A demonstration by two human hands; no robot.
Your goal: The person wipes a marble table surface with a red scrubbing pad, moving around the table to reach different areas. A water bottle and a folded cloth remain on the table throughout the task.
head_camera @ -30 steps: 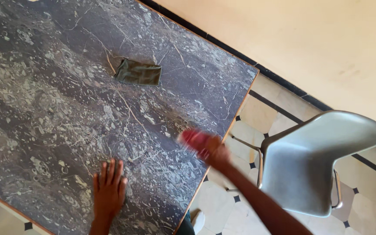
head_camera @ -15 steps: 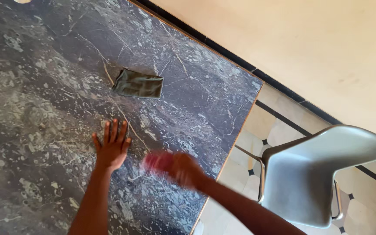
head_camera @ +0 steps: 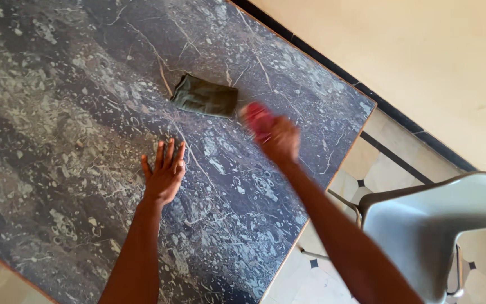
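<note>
Red object (head_camera: 256, 117) clamped in right hand (head_camera: 279, 138) | left hand (head_camera: 164, 171) flat, fingers apart

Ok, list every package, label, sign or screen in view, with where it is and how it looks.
None in view: no package, label, sign or screen.
Right hand holds a blurred red thing, kind unclear.
Green cloth: folded, flat on the table.
Left hand flat on the table.
</note>
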